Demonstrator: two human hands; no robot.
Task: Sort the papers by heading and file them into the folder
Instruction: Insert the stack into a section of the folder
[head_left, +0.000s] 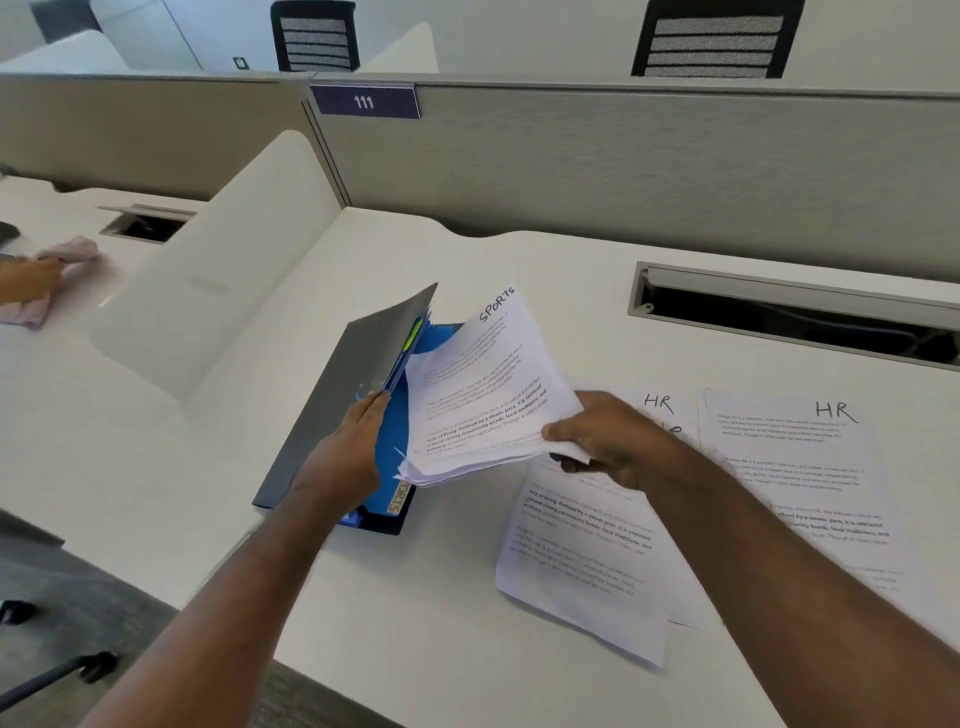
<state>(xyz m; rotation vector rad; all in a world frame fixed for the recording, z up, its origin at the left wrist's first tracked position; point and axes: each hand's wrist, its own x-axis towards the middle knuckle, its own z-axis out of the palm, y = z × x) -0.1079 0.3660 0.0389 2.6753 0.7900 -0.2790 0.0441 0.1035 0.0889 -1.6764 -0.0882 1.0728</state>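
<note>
A grey folder (332, 410) with blue dividers lies on the white desk (415, 597), its cover lifted. My left hand (345, 452) grips the cover and front dividers, holding them up. A tab reading SPORTS (399, 496) shows at the folder's near edge. My right hand (608, 441) pinches a stack of papers headed SPORTS (488, 395) by its near right corner, with the stack's left edge over the open blue divider. Papers headed HR (582, 551) lie flat under my right wrist, and another HR sheet (810, 467) lies further right.
A white side divider (223, 280) stands left of the folder. A grey partition (623, 161) labelled 111 closes the back. An open cable slot (800, 317) sits at the back right. On the neighbouring desk, another person's hand (26, 278) holds a pink cloth (70, 252).
</note>
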